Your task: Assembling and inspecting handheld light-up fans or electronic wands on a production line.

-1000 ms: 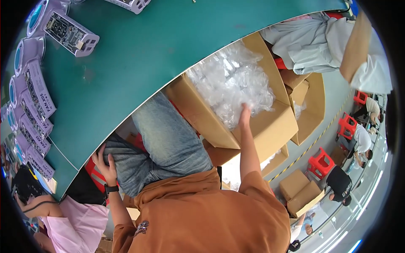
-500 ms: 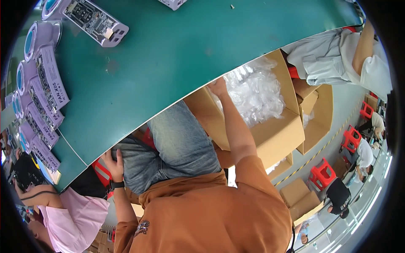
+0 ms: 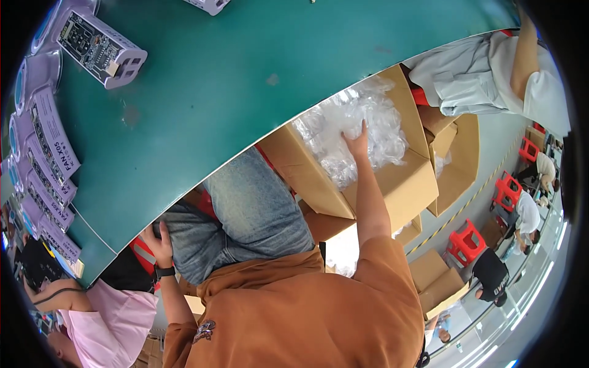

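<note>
My right hand (image 3: pixel 357 143) reaches into a large open cardboard box (image 3: pixel 313 178) at the right of my legs. Its thumb and a finger are spread over a heap of clear, crinkled plastic pieces (image 3: pixel 386 138), and nothing is visibly gripped. Whether the fingertips touch the plastic I cannot tell. Beside my left thigh, just below the table edge, rests my left hand (image 3: pixel 158 246) with its fingers apart and nothing in it. A dark band is on that wrist.
On the green table (image 3: pixel 202 110) lies a lilac handheld device with an exposed circuit board (image 3: pixel 98 52). Several similar devices (image 3: pixel 52 132) stand in a row at the left. Co-workers sit on both sides. More cardboard boxes (image 3: pixel 457 178) and red stools (image 3: pixel 466 242) stand at the right.
My right hand has moved from the box's edge by the table to over the plastic heap, its fingers now spread. The view has shifted slightly. My left hand stays beside my thigh.
</note>
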`<state>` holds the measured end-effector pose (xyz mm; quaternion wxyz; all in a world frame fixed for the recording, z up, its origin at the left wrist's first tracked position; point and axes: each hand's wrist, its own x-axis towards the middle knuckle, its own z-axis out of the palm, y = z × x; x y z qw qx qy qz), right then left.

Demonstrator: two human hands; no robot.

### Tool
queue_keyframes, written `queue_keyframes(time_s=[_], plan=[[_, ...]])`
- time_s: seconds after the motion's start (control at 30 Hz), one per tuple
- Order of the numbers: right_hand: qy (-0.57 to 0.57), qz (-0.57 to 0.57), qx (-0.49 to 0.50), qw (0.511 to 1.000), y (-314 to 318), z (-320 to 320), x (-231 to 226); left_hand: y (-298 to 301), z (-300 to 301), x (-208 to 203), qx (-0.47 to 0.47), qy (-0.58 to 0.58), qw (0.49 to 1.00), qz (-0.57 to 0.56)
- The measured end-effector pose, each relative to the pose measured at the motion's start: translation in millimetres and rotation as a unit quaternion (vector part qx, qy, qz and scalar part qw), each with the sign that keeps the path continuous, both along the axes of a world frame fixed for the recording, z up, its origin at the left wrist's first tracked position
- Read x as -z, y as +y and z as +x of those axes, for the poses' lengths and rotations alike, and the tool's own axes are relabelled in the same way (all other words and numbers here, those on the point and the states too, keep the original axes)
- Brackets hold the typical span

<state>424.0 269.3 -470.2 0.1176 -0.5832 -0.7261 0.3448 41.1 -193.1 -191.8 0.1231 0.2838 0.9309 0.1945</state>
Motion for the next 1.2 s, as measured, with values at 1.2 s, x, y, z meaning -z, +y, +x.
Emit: queue_keyframes(time_s=[1.2], plan=[[-0.244, -0.082, -0.285, 0.923, -112, 123, 36, -10, -250, -282, -0.154, 0.113, 0.842, 0.504]])
